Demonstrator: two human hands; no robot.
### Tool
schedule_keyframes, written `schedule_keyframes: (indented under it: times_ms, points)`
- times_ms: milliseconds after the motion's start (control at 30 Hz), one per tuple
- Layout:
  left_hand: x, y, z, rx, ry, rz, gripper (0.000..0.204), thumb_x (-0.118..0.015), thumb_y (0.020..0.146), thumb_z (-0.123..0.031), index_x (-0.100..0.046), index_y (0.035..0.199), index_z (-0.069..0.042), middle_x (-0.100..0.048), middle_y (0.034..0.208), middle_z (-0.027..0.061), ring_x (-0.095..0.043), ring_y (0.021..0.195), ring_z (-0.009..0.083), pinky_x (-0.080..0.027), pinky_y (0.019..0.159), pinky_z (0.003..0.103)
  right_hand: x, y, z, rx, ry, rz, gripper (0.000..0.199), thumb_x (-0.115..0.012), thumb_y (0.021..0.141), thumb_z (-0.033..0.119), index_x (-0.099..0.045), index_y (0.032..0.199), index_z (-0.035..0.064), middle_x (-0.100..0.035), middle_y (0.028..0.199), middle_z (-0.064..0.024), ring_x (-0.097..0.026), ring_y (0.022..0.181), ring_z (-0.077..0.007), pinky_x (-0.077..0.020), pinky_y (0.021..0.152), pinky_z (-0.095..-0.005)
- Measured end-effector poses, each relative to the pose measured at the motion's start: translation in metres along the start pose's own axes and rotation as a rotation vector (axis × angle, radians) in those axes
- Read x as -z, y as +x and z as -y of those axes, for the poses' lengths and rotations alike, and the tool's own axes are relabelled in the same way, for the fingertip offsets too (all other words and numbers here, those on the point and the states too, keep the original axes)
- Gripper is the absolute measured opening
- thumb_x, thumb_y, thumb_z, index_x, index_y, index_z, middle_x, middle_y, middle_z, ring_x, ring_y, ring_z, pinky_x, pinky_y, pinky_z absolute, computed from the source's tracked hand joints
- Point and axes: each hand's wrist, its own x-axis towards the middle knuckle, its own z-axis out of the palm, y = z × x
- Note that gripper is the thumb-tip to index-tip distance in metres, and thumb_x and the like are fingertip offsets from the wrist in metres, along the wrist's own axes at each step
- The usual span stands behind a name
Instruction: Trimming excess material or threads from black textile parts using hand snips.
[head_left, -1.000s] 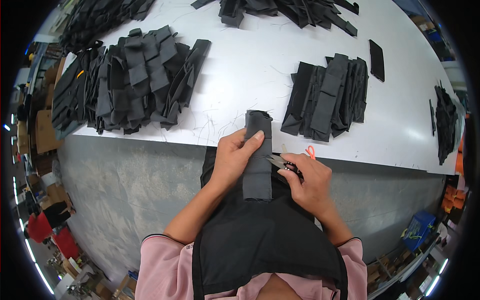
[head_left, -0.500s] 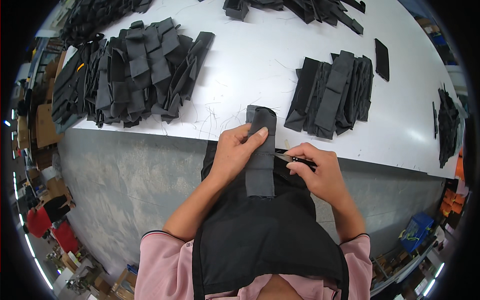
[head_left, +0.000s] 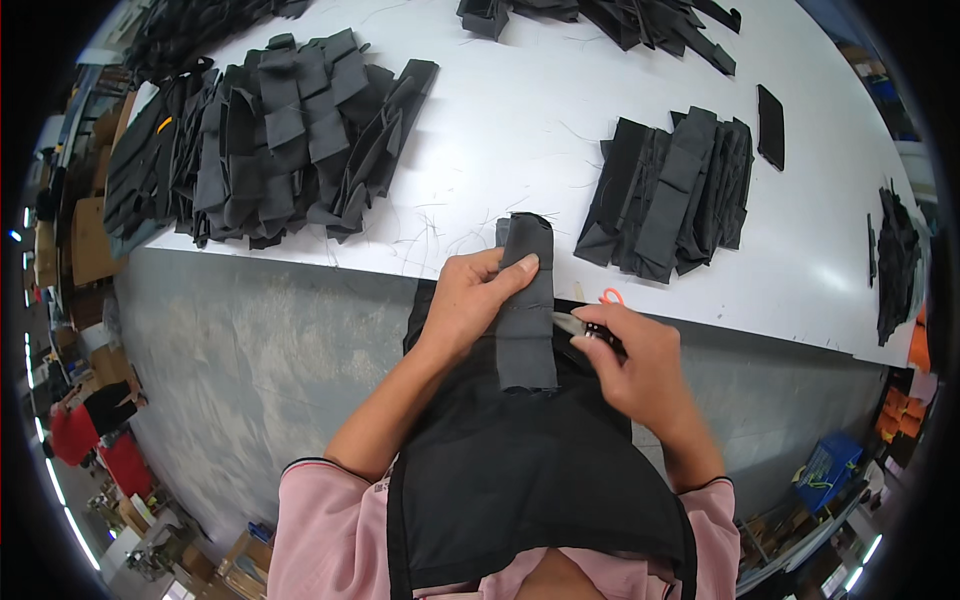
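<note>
1. The left hand (head_left: 468, 305) pinches a dark grey fabric strip (head_left: 527, 345) in the centre of the frame, thumb on top; its other fingers are hidden beneath.
2. The right hand (head_left: 632, 358), right of centre, grips small snips (head_left: 572, 323), covering most of the handle; whether the blade tips touch the strip's right edge is hard to tell.
3. The strip's long axis runs nearly vertically, its folded end up, its frayed end down over the black apron (head_left: 530, 470).
4. On the white table (head_left: 490, 130), a large strip pile (head_left: 285, 140) fills the upper left, a smaller stack (head_left: 672, 195) the upper right, beside a flat black object (head_left: 771, 127).
5. The top edge cuts off another pile (head_left: 620, 22).
</note>
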Motion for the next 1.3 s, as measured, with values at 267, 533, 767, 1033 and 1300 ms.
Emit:
schedule_keyframes:
  times_ms: [267, 533, 767, 1033, 1300]
  points:
    - [-0.001, 0.003, 0.01, -0.05, 0.029, -0.069, 0.025, -0.062, 0.087, -0.021, -0.066, 0.082, 0.003, -0.059, 0.066, -0.0023, -0.047, 0.059, 0.0019, -0.038, 0.049, 0.021, -0.012, -0.002, 0.005, 0.068, -0.21, -0.018, 0.021, -0.065, 0.077, 0.01, -0.054, 0.095, 0.006, -0.061, 0.075, -0.0064, -0.061, 0.065, -0.0236, -0.046, 0.055, -0.0324]
    - [0.004, 0.003, 0.018, -0.061, 0.086, -0.079, 0.03, -0.065, 0.085, -0.024, -0.062, 0.073, 0.003, -0.053, 0.06, -0.004, -0.041, 0.055, 0.0017, -0.033, 0.046, 0.022, -0.014, 0.008, 0.003, 0.149, -0.179, 0.057, 0.021, -0.065, 0.077, 0.008, -0.052, 0.093, 0.0041, -0.059, 0.077, -0.0083, -0.06, 0.067, -0.0251, -0.0455, 0.056, -0.0341]
    - [0.004, 0.003, 0.013, -0.045, 0.057, -0.048, 0.031, -0.064, 0.085, -0.025, -0.063, 0.074, 0.004, -0.053, 0.059, -0.0037, -0.043, 0.056, 0.0021, -0.034, 0.047, 0.022, -0.014, 0.012, 0.0, 0.203, -0.177, 0.091, 0.021, -0.065, 0.078, 0.01, -0.051, 0.092, 0.0042, -0.058, 0.078, -0.0095, -0.06, 0.067, -0.0272, -0.0452, 0.057, -0.0352]
    - [0.005, 0.004, 0.014, -0.032, 0.08, -0.038, 0.03, -0.064, 0.085, -0.025, -0.063, 0.074, 0.004, -0.054, 0.059, -0.0036, -0.043, 0.055, 0.0021, -0.035, 0.047, 0.022, -0.016, 0.013, -0.01, -0.141, 0.262, 0.192, 0.018, -0.063, 0.081, 0.005, -0.051, 0.093, 0.0011, -0.061, 0.077, -0.0093, -0.061, 0.069, -0.0192, -0.0464, 0.06, -0.0291]
    - [0.004, 0.006, 0.013, -0.012, 0.069, -0.045, 0.03, -0.064, 0.085, -0.025, -0.063, 0.071, 0.002, -0.051, 0.058, -0.0048, -0.041, 0.054, 0.0019, -0.033, 0.046, 0.022, -0.017, 0.002, -0.012, -0.185, 0.322, 0.068, 0.018, -0.063, 0.082, 0.008, -0.051, 0.094, 0.0024, -0.064, 0.078, -0.0109, -0.065, 0.069, -0.02, -0.0483, 0.064, -0.0283]
